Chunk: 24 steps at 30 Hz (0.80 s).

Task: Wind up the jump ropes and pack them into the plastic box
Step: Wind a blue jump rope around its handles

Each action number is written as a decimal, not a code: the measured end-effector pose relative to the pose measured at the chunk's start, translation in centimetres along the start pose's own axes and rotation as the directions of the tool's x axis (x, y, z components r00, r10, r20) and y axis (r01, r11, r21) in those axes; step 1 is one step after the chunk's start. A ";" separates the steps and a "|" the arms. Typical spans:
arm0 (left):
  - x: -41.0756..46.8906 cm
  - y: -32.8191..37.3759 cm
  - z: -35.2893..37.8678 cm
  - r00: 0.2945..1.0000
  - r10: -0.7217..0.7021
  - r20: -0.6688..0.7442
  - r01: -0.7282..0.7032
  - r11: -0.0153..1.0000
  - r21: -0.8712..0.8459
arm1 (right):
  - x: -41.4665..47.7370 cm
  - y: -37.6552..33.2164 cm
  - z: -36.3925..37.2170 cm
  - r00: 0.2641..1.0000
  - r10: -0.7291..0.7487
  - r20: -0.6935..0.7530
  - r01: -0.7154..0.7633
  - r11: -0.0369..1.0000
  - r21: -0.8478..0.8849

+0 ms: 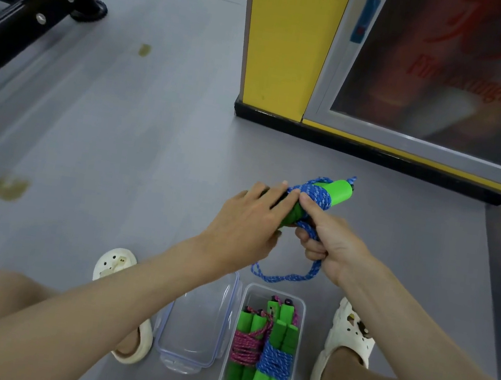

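The left hand (252, 216) holds the near end of the two green handles (338, 187). Its fingers (274, 194) lie almost straight over the top and the thumb is tucked beneath, so the pair is pinched between them. The right hand (333, 243) is just beside it. Its forefinger (306, 203) presses on the blue rope (316, 196) already coiled round the handles, and its other fingers are curled tight around the free strand. From that fist a loose loop (285, 277) sags down, and I cannot tell whether it reaches the floor (152, 144). The whole bundle is held in the air, out beyond the box.

Below the hands the clear box (302, 313) sits open on the floor between two white clogs (347, 342). The left clog is half hidden by the forearm. In the box lie a pink bundle (247, 349) and a blue bundle (277, 359), side by side, each wound on green handles. More green handles show at the far end, and I cannot tell whether they make a third. One clear lid (194, 327) lies just left of the box, touching it or very nearly.

Further off stand a yellow cabinet (294, 51) with a glass door and a black metal frame (26, 10). Two yellowish stains (10, 186) mark the floor.
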<state>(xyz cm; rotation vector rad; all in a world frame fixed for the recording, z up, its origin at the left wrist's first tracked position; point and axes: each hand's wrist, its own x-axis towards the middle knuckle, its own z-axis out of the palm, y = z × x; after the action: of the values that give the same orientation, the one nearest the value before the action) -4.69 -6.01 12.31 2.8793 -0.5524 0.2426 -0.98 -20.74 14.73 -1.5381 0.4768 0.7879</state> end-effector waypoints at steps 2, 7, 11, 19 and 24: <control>0.4 -0.2 -0.7 0.974 -0.092 0.207 0.134 0.970 -0.202 | 0.3 0.3 -0.3 1.000 -0.018 -0.003 0.018 0.999 -0.028; 1.4 -2.0 -3.0 0.806 -0.471 0.359 0.567 0.439 -0.696 | 0.3 0.8 -0.3 0.981 -0.033 0.191 0.055 0.992 -0.114; 0.4 -3.0 -3.3 0.634 -0.335 0.697 0.746 0.024 -0.666 | -0.2 0.7 0.6 0.924 -0.057 0.379 0.128 0.978 -0.166; -0.2 -2.9 -3.3 0.615 -0.315 0.723 0.728 -0.126 -0.674 | -0.4 0.5 1.5 0.947 -0.082 0.309 0.148 0.969 -0.197; 0.0 -3.4 -2.8 0.648 -0.555 0.521 0.668 0.086 -0.739 | -0.3 0.6 1.4 0.973 -0.083 0.217 0.144 0.949 -0.279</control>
<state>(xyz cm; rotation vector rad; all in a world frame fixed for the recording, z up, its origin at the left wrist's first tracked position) -3.77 -2.30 14.49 1.7154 0.5043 -0.3046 -1.91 -19.46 14.59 -1.7192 0.1204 0.9447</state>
